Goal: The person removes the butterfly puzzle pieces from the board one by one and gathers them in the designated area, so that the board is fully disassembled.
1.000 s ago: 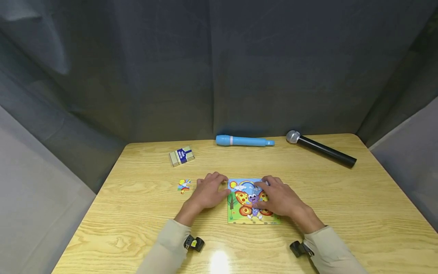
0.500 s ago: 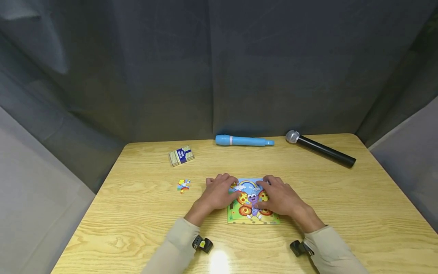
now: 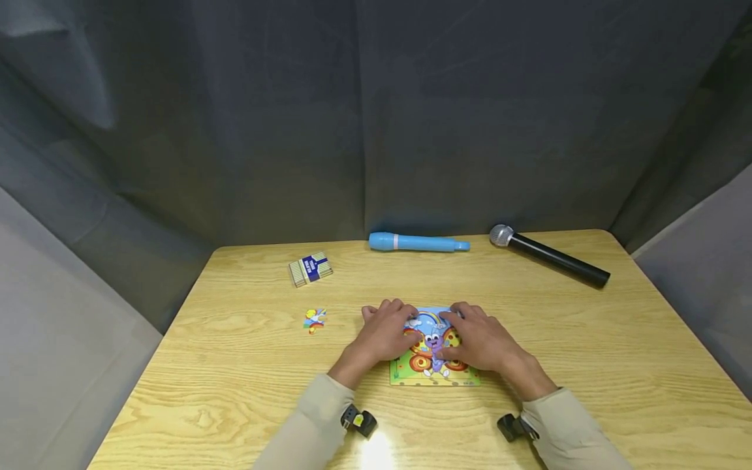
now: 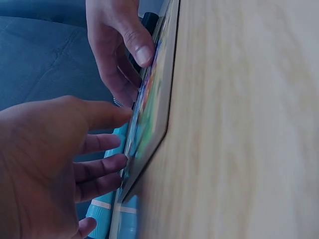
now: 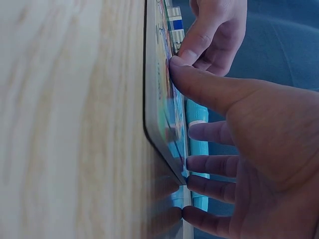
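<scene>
Butterfly puzzle (image 3: 433, 341) between and partly under spread hands (image 3: 382, 333), contact unclear at left

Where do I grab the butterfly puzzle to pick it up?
Probably pinch the butterfly puzzle by its left and right edges, coming in low from both sides: it's a thin, straight-sided board lying flat on the table.

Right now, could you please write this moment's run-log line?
left hand over puzzle; right hand over puzzle; loose piece apart on table
</scene>
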The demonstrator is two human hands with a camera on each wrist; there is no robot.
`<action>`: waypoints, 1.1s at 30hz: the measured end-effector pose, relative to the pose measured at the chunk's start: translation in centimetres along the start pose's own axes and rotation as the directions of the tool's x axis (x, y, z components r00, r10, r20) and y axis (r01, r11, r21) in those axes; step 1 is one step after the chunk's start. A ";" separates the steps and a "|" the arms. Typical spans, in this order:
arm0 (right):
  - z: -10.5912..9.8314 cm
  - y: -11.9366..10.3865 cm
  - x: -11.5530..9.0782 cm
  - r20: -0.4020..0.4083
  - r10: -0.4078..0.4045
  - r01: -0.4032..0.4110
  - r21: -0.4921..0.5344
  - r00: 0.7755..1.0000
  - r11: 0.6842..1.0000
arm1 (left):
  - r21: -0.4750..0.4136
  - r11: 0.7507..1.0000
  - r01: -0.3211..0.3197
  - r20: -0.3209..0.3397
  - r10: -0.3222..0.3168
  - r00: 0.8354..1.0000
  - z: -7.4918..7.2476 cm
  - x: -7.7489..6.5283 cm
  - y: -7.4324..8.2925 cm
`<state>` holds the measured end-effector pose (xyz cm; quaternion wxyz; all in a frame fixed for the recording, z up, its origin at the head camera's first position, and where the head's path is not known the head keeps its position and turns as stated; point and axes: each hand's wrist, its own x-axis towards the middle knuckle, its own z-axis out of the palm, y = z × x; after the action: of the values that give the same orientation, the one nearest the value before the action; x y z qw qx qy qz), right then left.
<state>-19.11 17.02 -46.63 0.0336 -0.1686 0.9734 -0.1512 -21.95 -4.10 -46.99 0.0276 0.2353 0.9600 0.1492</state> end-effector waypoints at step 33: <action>0.0 0.0 -0.2 0.001 0.000 0.000 -0.009 1.000 1.000 | -0.105 0.987 0.121 0.018 -0.120 0.993 0.5 1.3 0.7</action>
<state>-18.96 17.05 -46.65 0.0331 -0.1688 0.9741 -0.1467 -22.67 -2.76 -47.27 0.0548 0.1757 0.9630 0.1968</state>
